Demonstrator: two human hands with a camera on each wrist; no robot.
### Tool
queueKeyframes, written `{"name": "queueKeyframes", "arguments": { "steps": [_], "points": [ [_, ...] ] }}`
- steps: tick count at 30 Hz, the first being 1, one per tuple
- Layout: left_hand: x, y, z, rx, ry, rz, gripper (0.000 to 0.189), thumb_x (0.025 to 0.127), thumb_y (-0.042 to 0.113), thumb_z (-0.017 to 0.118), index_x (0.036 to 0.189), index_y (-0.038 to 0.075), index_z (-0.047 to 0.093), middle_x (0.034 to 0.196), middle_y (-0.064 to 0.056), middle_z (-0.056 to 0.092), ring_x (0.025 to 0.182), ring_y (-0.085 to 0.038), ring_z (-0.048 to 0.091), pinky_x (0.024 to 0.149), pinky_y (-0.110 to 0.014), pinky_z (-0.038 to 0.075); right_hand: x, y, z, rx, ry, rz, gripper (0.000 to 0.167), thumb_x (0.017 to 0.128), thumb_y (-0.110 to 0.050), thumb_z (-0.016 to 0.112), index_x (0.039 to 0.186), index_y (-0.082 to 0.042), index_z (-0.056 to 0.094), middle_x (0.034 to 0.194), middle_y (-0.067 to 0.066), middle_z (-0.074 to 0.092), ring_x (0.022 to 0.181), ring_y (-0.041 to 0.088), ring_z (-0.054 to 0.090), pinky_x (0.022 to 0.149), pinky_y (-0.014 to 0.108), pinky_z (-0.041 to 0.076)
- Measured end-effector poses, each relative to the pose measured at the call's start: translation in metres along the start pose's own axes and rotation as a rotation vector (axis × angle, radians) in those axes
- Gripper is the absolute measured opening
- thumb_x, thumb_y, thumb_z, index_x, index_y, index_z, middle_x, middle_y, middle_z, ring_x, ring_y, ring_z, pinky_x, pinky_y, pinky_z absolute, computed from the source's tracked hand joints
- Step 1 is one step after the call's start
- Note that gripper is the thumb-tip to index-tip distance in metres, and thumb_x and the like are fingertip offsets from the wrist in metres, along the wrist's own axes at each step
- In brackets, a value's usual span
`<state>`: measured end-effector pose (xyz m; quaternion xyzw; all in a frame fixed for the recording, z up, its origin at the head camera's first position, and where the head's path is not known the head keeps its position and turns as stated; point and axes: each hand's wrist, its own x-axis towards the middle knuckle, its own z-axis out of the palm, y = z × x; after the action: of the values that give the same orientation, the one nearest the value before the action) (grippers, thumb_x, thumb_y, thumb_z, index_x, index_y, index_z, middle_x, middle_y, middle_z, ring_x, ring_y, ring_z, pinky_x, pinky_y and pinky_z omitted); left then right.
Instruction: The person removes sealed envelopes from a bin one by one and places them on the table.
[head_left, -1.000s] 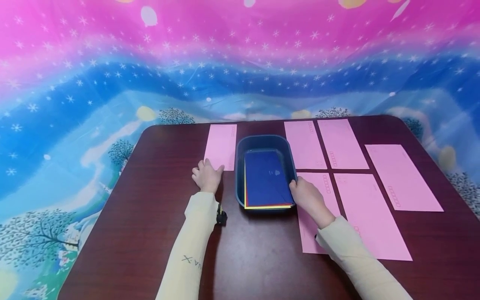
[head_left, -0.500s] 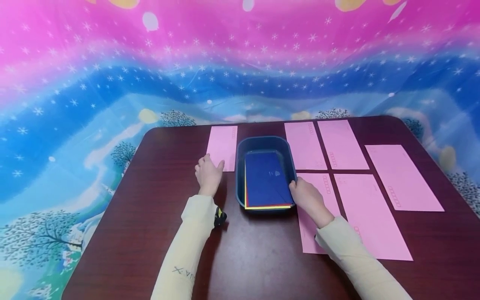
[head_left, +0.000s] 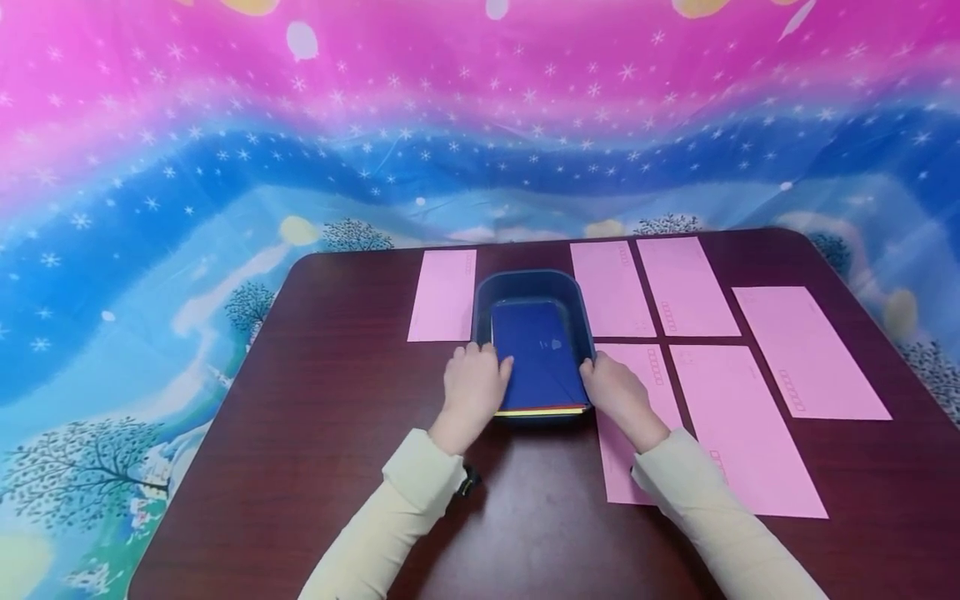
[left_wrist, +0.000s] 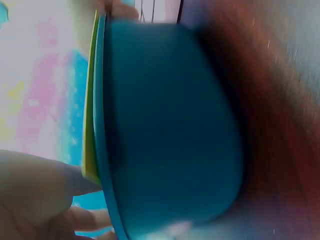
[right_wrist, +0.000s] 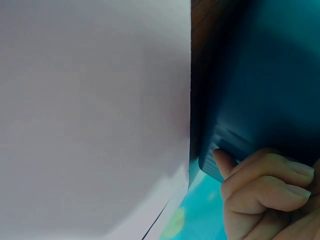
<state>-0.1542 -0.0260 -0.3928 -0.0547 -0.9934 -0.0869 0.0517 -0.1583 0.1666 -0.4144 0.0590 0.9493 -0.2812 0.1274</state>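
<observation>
Tub gripped at its right rim, left hand set at the opposite side

Nearest, both forearms are extended forward and angled inward, clothed in a pale left sleeve [head_left: 382, 525] and a pale right sleeve [head_left: 727, 525]; a small dark device [head_left: 469, 481] is worn at the left wrist. The left hand [head_left: 474, 387] is held palm down at the left rim of the dark blue-green tub [head_left: 525, 277], with its fingers laid toward the rim and its thumb spread over the contents. Whether anything is grasped by it cannot be told, as the left wrist view is blurred. By the right hand [head_left: 618, 396] the right rim is clasped, with the fingers curled in the right wrist view. In the tub a stack of envelopes is held: a blue envelope [head_left: 528, 358] is seen on top, red and yellow edges are shown beneath, and the near rim is overlapped by the stack's near end. The dark wooden table [head_left: 352, 392] is shared with pink envelopes [head_left: 750, 429]: five are laid to the right, one partly covered by the right arm, and a single pink envelope [head_left: 442, 296] is placed beyond the left hand. Farthest, a snowflake-patterned backdrop [head_left: 480, 150] is hung.
</observation>
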Motion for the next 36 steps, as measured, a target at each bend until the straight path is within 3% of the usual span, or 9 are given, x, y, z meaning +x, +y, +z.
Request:
{"name": "queueKeyframes", "arguments": {
  "steps": [4, 7, 16, 20, 22, 25, 29, 32, 36],
  "points": [
    [-0.011, 0.011, -0.002, 0.092, -0.090, 0.022, 0.071, 0.088, 0.063, 0.051, 0.111, -0.002, 0.067, 0.094, -0.014, 0.066, 0.082, -0.025, 0.054, 0.075, -0.035, 0.048, 0.000, 0.000, 0.000, 0.011, -0.005, 0.006, 0.043, 0.100, -0.024, 0.030, 0.112, 0.010, 0.053, 0.084, 0.019, 0.058, 0.075, 0.029, 0.055, 0.064, 0.036, 0.042],
    [-0.014, 0.014, -0.003, 0.121, -0.119, 0.033, 0.078, 0.083, 0.069, 0.051, 0.110, -0.002, 0.067, 0.093, -0.013, 0.067, 0.081, -0.024, 0.053, 0.074, -0.033, 0.047, 0.000, 0.000, 0.000, 0.016, -0.003, 0.013, 0.043, 0.100, -0.024, 0.031, 0.114, 0.010, 0.053, 0.084, 0.019, 0.059, 0.075, 0.029, 0.056, 0.064, 0.036, 0.042],
    [-0.017, 0.017, -0.006, 0.137, -0.039, 0.035, 0.064, 0.078, 0.064, 0.062, 0.089, 0.002, 0.072, 0.072, -0.009, 0.067, 0.067, -0.022, 0.057, 0.063, -0.031, 0.045, 0.000, 0.000, 0.000, -0.003, 0.002, 0.011, 0.041, 0.100, -0.025, 0.030, 0.104, 0.006, 0.055, 0.077, 0.015, 0.054, 0.070, 0.028, 0.053, 0.059, 0.035, 0.039],
    [-0.018, 0.017, -0.007, 0.135, -0.033, 0.008, 0.067, 0.077, 0.065, 0.063, 0.094, 0.000, 0.070, 0.076, -0.010, 0.067, 0.072, -0.023, 0.061, 0.066, -0.031, 0.048, 0.000, 0.000, 0.000, 0.002, 0.000, 0.018, 0.041, 0.100, -0.025, 0.030, 0.105, 0.007, 0.055, 0.077, 0.016, 0.055, 0.070, 0.028, 0.053, 0.058, 0.034, 0.039],
    [-0.018, 0.016, -0.007, 0.078, -0.043, -0.025, 0.070, 0.077, 0.064, 0.064, 0.100, -0.002, 0.067, 0.081, -0.012, 0.066, 0.075, -0.023, 0.061, 0.068, -0.031, 0.051, 0.000, 0.000, 0.001, -0.005, 0.011, 0.016, 0.040, 0.100, -0.025, 0.030, 0.103, 0.006, 0.055, 0.076, 0.016, 0.055, 0.069, 0.028, 0.053, 0.058, 0.034, 0.039],
    [-0.017, 0.011, -0.007, -0.082, -0.038, -0.088, 0.071, 0.077, 0.059, 0.068, 0.108, -0.004, 0.064, 0.086, -0.015, 0.065, 0.076, -0.025, 0.063, 0.067, -0.035, 0.054, 0.000, -0.001, 0.000, -0.010, 0.017, 0.016, 0.039, 0.099, -0.024, 0.031, 0.102, 0.006, 0.055, 0.077, 0.017, 0.056, 0.069, 0.029, 0.054, 0.058, 0.035, 0.040],
    [-0.016, 0.002, -0.008, -0.286, -0.002, -0.164, 0.058, 0.085, 0.049, 0.066, 0.115, -0.001, 0.065, 0.094, -0.016, 0.069, 0.080, -0.031, 0.068, 0.068, -0.042, 0.055, -0.001, -0.002, -0.001, -0.012, 0.017, 0.017, 0.038, 0.099, -0.024, 0.032, 0.103, 0.006, 0.055, 0.078, 0.017, 0.058, 0.072, 0.030, 0.055, 0.059, 0.036, 0.041],
    [-0.018, -0.004, -0.009, -0.358, 0.028, -0.205, 0.040, 0.095, 0.040, 0.055, 0.111, 0.004, 0.065, 0.090, -0.013, 0.072, 0.082, -0.033, 0.069, 0.068, -0.045, 0.054, -0.002, -0.002, -0.001, -0.008, 0.011, 0.014, 0.039, 0.100, -0.025, 0.032, 0.102, 0.006, 0.055, 0.075, 0.015, 0.055, 0.070, 0.028, 0.055, 0.058, 0.035, 0.040],
    [-0.026, -0.013, -0.010, -0.376, 0.073, -0.216, 0.030, 0.101, 0.031, 0.042, 0.101, 0.006, 0.058, 0.071, -0.012, 0.066, 0.073, -0.034, 0.068, 0.059, -0.045, 0.050, -0.002, -0.003, -0.001, 0.001, 0.002, 0.021, 0.038, 0.100, -0.026, 0.031, 0.099, 0.004, 0.054, 0.071, 0.013, 0.051, 0.066, 0.026, 0.052, 0.056, 0.032, 0.038]
  ]
}}
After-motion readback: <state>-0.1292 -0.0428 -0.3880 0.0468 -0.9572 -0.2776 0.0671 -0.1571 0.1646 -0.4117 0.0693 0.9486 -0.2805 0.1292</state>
